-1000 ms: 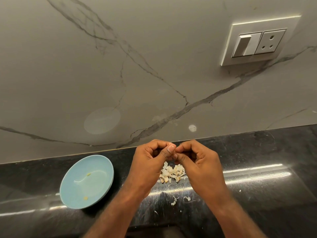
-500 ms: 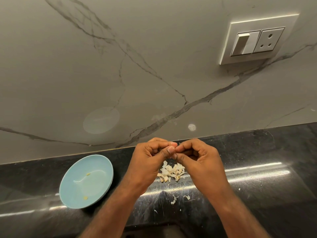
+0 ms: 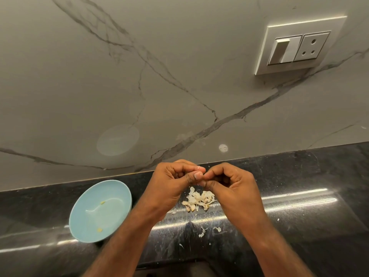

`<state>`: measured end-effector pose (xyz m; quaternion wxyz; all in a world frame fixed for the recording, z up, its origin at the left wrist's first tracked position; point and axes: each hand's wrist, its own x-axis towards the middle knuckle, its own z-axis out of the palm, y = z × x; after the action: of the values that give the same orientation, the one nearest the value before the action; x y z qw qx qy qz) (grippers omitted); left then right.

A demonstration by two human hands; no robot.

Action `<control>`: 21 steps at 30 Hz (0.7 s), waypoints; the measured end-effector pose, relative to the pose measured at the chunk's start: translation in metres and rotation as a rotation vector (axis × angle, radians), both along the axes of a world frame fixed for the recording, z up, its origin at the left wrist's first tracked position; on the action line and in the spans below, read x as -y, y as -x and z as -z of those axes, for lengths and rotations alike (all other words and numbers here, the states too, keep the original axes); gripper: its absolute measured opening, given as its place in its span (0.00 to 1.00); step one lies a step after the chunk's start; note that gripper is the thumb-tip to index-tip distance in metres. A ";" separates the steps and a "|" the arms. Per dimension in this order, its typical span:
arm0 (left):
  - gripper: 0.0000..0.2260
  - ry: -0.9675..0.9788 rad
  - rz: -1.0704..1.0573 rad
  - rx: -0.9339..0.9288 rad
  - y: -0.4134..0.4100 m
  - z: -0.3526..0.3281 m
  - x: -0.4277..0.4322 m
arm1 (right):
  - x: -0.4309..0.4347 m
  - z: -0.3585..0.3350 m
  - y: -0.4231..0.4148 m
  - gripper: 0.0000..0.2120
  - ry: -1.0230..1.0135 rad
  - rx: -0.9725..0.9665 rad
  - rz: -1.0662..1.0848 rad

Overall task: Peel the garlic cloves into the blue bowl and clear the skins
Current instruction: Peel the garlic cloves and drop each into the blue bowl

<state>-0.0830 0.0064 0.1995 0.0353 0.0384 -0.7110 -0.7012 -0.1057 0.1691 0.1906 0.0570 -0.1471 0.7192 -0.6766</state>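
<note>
Peeling grip: both hands stay raised just above the pile, their fingertips meeting at the middle, much as a second ago.
Left hand: fingers curled, thumb and forefinger pinching the garlic clove, which is almost wholly hidden by the fingertips.
Right hand: fingers arched and curled, thumb and forefinger pinching the same clove from the other side; the arch looks a little more open than half a second ago.
Flake: a pale bit of skin sits on the left forefinger's tip, not made out in the earlier frames.
Pile: loose skins and a few unpeeled cloves lie on the counter right under the hands, unchanged.
Blue bowl: stands on the counter left of the left wrist, apart from the pile, in the same spot as before.
Bowl contents: two tiny yellowish bits, nothing else, same as earlier.
Scraps: a few stray skins lie nearer the person than the pile, between the forearms, unmoved.
Counter: glossy black stone streaked with light.
Wall: grey veined marble with a switch plate at upper right.
View: shifted only slightly.
</note>
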 end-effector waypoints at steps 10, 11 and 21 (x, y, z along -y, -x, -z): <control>0.05 -0.108 0.071 0.036 0.001 -0.006 0.006 | 0.000 -0.003 -0.002 0.05 0.034 0.020 -0.024; 0.05 -0.116 0.067 0.039 0.001 -0.006 0.006 | 0.000 -0.003 -0.002 0.05 0.026 0.012 -0.025; 0.04 -0.122 0.084 0.046 0.001 -0.005 0.005 | 0.003 0.004 -0.005 0.06 0.005 -0.064 -0.029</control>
<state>-0.0845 0.0011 0.2049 -0.0126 0.0268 -0.6685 -0.7431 -0.1011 0.1666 0.1868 0.0437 -0.1792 0.7169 -0.6724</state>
